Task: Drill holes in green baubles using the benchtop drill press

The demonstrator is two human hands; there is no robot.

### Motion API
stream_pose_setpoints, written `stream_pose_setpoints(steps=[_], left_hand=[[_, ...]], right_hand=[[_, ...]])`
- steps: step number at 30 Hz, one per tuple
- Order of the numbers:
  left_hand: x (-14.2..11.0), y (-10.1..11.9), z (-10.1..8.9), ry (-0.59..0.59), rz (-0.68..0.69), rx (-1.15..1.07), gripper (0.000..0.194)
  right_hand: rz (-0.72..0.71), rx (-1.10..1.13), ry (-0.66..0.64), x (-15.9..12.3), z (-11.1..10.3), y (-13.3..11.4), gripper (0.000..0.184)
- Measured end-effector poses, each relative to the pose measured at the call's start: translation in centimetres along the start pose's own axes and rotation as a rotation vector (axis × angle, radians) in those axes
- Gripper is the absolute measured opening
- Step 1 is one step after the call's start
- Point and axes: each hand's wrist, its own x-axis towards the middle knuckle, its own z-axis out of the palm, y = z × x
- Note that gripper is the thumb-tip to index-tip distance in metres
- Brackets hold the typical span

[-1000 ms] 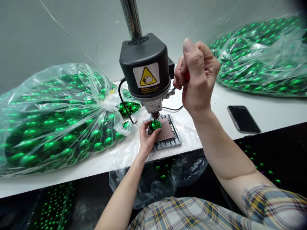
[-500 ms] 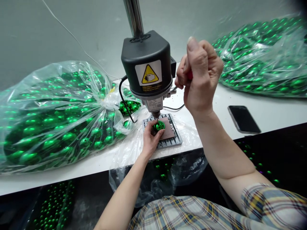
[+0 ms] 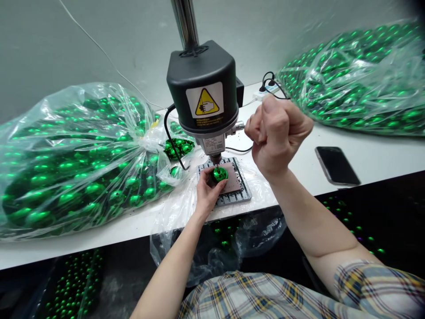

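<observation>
A shiny green ball [image 3: 220,174] rests on a pinkish pad [image 3: 234,178] over the slotted metal base [image 3: 246,195] of a small drill press [image 3: 202,88]. Thumb and fingers of my left hand [image 3: 207,188] grip the ball from its left and front. Just above, the drill chuck [image 3: 215,159] points down, its bit at the top of the ball. My right hand [image 3: 280,133] is closed in a fist around the drill press lever [image 3: 239,126], right of the motor head; the lever's grip end is hidden inside the fingers.
Clear plastic bags of green balls lie at left [image 3: 83,177] and right [image 3: 358,84]. A phone [image 3: 337,165] lies near the table's front edge. Behind my right hand is a power strip [image 3: 265,92] with black plugs. Loose plastic film [image 3: 179,212] hangs over the edge.
My right hand has come down with the lever, uncovering the power strip behind it. My left hand keeps its hold on the ball at the same spot.
</observation>
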Motion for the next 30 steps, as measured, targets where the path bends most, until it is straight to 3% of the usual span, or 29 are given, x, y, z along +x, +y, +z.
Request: stream_pose_setpoints(steps=[10,21,26,30], left_hand=[[0.1,-0.9,0.0,-0.006,0.041,-0.048,0.053],[0.0,-0.5,0.0,0.001,0.044,-0.04,0.051],[0.1,-0.9,0.0,0.005,0.043,-0.044,0.05],[0.0,-0.9,0.2,0.044,0.034,-0.067,0.05]], right_hand=[[-0.29,0.048,-0.145,-2.1,-2.6,2.4,0.055],[-0.408,0.07,-0.195,-3.3,-3.5,3.8,0.051],[-0.367,0.064,-0.151,-2.5,-2.5,2.7,0.05],[-0.025,-0.063,-0.023,1.7,0.5,0.7,0.058]])
